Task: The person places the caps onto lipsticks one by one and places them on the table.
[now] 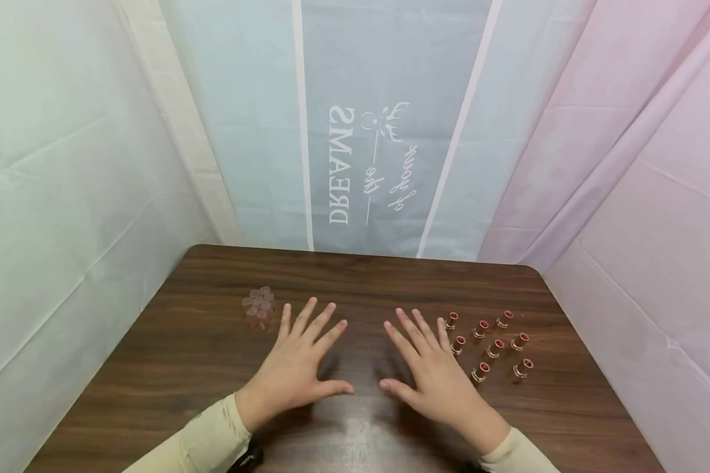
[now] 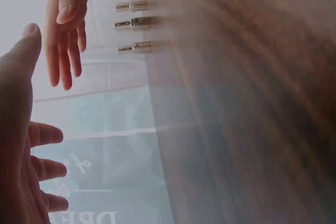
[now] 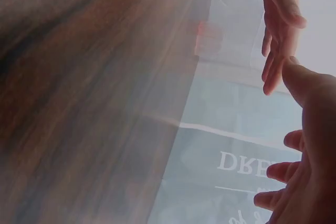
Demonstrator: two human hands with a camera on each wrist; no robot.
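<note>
Both hands hover palm down over the dark wooden table (image 1: 201, 368), fingers spread, and hold nothing. Just right of a small heap of clear caps (image 1: 259, 302) is the left hand (image 1: 298, 358). The right hand (image 1: 434, 374) is beside a group of lipstick tubes (image 1: 495, 348), its little finger overlapping the nearest ones in the head view. These tubes stand upright, gold-coloured with red tops. In the left wrist view several tubes (image 2: 140, 23) show in profile beyond the right hand (image 2: 68, 9). The clear caps (image 3: 209, 38) look reddish and blurred in the right wrist view.
A blue-grey curtain (image 1: 390, 66) with mirrored white lettering hangs behind the table's far edge. Pale cloth walls (image 1: 65, 197) stand at the left and right sides. Light-coloured sleeves (image 1: 207, 433) cover the forearms.
</note>
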